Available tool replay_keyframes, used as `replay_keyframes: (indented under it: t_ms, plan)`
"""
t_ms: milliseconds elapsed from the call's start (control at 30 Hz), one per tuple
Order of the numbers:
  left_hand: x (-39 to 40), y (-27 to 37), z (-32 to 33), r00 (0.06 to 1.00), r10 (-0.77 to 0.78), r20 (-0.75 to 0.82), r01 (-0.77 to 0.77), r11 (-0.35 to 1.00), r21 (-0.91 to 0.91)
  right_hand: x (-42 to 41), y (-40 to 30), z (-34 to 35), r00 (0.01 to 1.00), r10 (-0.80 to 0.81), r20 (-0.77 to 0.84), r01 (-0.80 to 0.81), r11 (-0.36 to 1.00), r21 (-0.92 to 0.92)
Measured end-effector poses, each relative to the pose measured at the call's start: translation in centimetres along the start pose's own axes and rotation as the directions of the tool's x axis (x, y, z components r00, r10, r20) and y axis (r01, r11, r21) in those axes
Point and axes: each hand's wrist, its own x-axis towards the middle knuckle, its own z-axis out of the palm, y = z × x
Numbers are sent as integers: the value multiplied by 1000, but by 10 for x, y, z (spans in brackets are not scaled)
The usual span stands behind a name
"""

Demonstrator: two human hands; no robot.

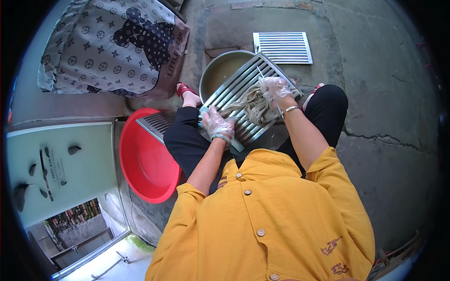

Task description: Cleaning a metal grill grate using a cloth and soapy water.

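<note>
A slatted metal panel, like a range-hood baffle filter (232, 84), leans tilted between my knees and over a metal basin (225, 72) of murky brown water. My left hand (218, 124), in a clear plastic glove, grips the panel's near-left edge. In my right hand (276, 88), also gloved, is a thin pale rod-like tool (260, 72); its exact kind is hard to tell. Its tip points at the slats. A wet grey-brown rag (256, 104) lies bunched on the panel, just beneath my right hand.
A second slatted panel (283, 48) lies on the concrete floor (383, 109) beyond the basin. To my left, another panel (154, 125) rests against a red plastic basin (151, 165). A printed cloth cover (105, 49) and a frosted glass panel (63, 168) stand farther left.
</note>
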Motion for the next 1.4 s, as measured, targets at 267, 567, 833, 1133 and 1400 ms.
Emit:
replay_keyframes:
  t_ms: [267,567,833,1133,1400]
  plan:
    - [1,-21,-1,581,-393,713,808,389,-444,3,-8,1,992,-90,88,125,769,-627]
    - [36,-59,58,584,-300,754,688,-311,-656,-16,-76,-23,938,327,-116,-231,837,496]
    - [83,-63,56,556,-328,763,697,-315,-644,-8,-47,-25,984,13,-175,12,990,141]
    - [79,-52,30,705,-427,567,630,9,-777,3,25,-2,938,-298,-176,287,954,-86]
    - [71,-42,23,724,-501,475,672,357,-649,5,43,4,914,-332,-233,355,932,66]
